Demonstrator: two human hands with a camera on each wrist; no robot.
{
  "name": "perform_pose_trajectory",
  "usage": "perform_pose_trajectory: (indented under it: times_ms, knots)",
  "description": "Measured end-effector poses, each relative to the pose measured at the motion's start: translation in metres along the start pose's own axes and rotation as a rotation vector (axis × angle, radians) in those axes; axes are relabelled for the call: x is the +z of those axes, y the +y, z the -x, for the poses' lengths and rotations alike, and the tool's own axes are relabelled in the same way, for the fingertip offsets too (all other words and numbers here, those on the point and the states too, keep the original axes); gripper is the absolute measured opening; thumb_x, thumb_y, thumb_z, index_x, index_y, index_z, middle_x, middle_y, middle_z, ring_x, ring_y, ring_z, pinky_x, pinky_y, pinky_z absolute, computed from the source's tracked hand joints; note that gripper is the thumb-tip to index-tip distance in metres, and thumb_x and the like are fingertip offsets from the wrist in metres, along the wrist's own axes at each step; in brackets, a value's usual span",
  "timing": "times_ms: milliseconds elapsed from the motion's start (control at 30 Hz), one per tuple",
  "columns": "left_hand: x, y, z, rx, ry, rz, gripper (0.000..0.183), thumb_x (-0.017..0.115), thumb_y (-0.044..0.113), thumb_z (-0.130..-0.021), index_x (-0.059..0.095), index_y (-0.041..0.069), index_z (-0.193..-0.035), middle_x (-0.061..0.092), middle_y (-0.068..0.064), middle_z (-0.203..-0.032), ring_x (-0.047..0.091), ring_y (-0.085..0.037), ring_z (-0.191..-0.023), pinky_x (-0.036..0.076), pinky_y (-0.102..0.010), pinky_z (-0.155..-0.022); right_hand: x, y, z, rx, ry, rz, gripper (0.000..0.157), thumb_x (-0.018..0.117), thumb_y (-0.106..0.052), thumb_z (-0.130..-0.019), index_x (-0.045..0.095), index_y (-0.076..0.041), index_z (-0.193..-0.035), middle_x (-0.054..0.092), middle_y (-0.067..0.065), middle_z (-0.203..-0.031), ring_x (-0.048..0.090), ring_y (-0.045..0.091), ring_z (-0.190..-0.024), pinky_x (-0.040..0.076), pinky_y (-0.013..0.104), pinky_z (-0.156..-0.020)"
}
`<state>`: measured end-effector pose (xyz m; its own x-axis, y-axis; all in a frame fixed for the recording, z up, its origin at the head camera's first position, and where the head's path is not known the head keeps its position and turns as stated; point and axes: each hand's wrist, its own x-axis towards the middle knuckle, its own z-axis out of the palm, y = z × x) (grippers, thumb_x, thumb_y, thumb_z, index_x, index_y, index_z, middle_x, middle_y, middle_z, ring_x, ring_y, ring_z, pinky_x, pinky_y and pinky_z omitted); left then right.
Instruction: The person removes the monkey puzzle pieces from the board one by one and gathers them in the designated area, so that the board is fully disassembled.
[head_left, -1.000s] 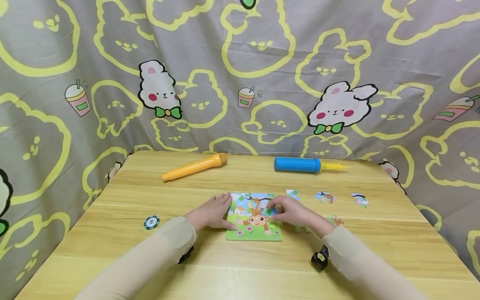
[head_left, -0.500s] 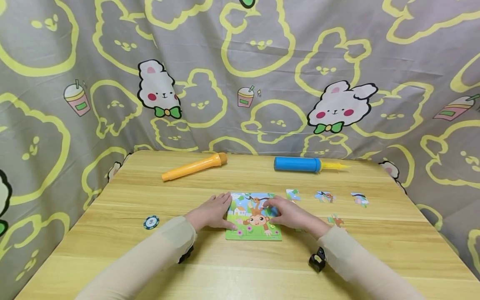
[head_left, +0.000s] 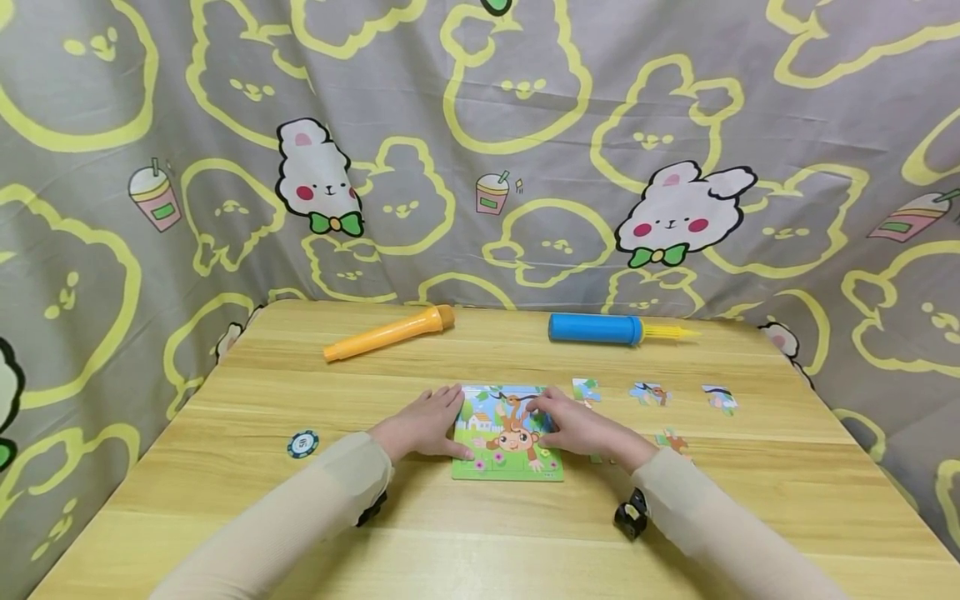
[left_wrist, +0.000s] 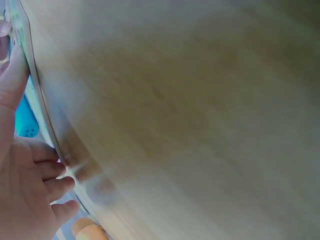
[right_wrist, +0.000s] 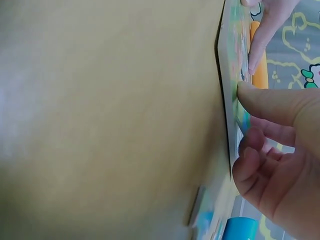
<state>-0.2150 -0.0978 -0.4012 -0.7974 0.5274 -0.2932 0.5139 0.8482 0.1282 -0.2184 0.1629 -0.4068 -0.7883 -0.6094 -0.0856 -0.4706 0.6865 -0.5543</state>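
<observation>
The monkey puzzle board [head_left: 507,435] lies flat on the wooden table [head_left: 480,517], and I use it as the landmark. Your left hand [head_left: 423,425] rests on the left edge of the board with the fingers straight and close together, pressing it down; in the left wrist view the fingers [left_wrist: 30,170] touch the board's rim. Your right hand [head_left: 581,425] lies on the right part of the board, with the fingers bent and the thumb [right_wrist: 270,102] pressed on the board's surface. I cannot tell if a piece is under these fingers.

To the right of the board, three loose puzzle pieces [head_left: 649,393] lie in a row, and one more piece [head_left: 672,442] is near your right wrist. Behind the board lie an orange tube [head_left: 388,333] on the left and a blue pump [head_left: 600,329] on the right. Far left of the board lies a round chip [head_left: 302,444].
</observation>
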Motion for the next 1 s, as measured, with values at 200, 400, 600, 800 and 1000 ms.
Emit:
perform_pose_trajectory:
  times_ms: [200,400,600,800,1000]
  knots:
    - [-0.0004,0.0007,0.0004,-0.004,-0.005,0.005,0.099,0.054,0.064,-0.079,0.019,-0.002,-0.145,0.013,-0.017,-0.151,0.013,-0.03,-0.137,0.013,-0.046,-0.109,0.0005,0.0008,-0.0032,-0.074,0.019,0.029,0.025,0.068,-0.006,-0.083,0.053,-0.009,-0.103,0.043,0.002,-0.093,0.041,0.017,-0.073,0.037,0.032,-0.062]
    - [-0.0004,0.001,0.0005,-0.009,-0.003,0.011,0.099,0.054,0.064,-0.079,0.02,-0.002,-0.145,0.013,-0.016,-0.151,0.013,-0.03,-0.137,0.013,-0.045,-0.109,-0.0004,0.0003,-0.0049,-0.058,0.012,0.025,0.017,0.066,-0.006,-0.084,0.052,-0.012,-0.09,0.051,-0.003,-0.079,0.042,0.013,-0.065,0.036,0.028,-0.057]
    - [-0.0014,0.0012,0.0009,-0.01,-0.003,0.002,0.099,0.054,0.064,-0.079,0.02,-0.002,-0.145,0.013,-0.016,-0.151,0.013,-0.03,-0.137,0.013,-0.045,-0.109,-0.0019,-0.001,-0.0055,-0.034,-0.024,0.009,0.012,0.066,-0.006,-0.084,0.057,-0.011,-0.078,0.044,-0.003,-0.065,0.036,0.009,-0.055,0.031,0.024,-0.051]
    - [-0.0028,0.0021,0.0021,-0.013,-0.005,-0.003,0.098,0.054,0.063,-0.08,0.02,-0.002,-0.145,0.013,-0.016,-0.151,0.013,-0.03,-0.137,0.013,-0.045,-0.109,-0.0034,-0.0018,-0.0045,-0.04,-0.041,0.006,0.01,0.063,-0.005,-0.086,0.06,-0.01,-0.078,0.048,-0.003,-0.067,0.037,0.009,-0.056,0.032,0.024,-0.052]
    - [-0.0039,0.003,0.0021,-0.015,-0.013,-0.005,0.098,0.054,0.063,-0.08,0.019,-0.002,-0.145,0.012,-0.016,-0.151,0.013,-0.03,-0.137,0.013,-0.045,-0.109,-0.0057,-0.0013,-0.0016,-0.048,-0.058,-0.007,0.009,0.059,-0.003,-0.088,0.065,-0.008,-0.086,0.055,-0.003,-0.075,0.042,0.011,-0.061,0.036,0.028,-0.057]
